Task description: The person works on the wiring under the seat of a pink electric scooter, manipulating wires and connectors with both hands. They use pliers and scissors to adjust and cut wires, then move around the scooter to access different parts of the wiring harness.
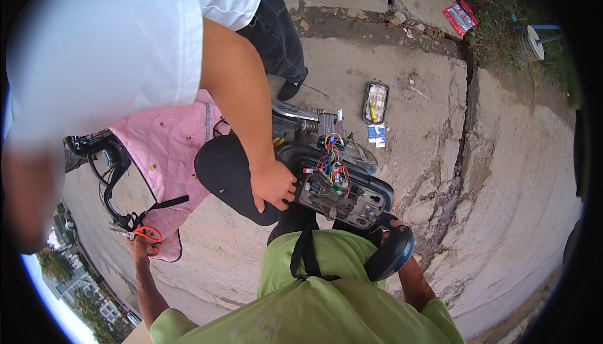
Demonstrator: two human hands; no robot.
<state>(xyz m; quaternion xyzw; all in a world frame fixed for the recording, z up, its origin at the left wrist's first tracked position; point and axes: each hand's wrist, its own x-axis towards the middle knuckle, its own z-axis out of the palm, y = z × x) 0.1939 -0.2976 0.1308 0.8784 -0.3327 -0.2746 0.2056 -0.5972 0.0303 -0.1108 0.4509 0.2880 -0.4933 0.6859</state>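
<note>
At the lower left, beside the scooter's handlebar (108,196), my left hand (139,248) is closed around orange-handled scissors (148,233). A rounded, glossy blue-black padded piece (391,255) is at my right side, and my right hand (394,225) grips its upper end; most of the fingers are hidden behind it. Just beyond lies the scooter's opened rear section (352,203), its metal plate bare. A tangle of coloured wires (333,162) with connectors rises from it. Another person's hand (274,185) rests on the black seat (229,177) next to that plate.
A pink quilted cover (166,149) drapes over the scooter's front. The other person, in a white shirt (113,49), leans in from the upper left. On the concrete lie a black tray (375,100) with a yellow tool, a blue-white packet (376,135) and a red package (460,17).
</note>
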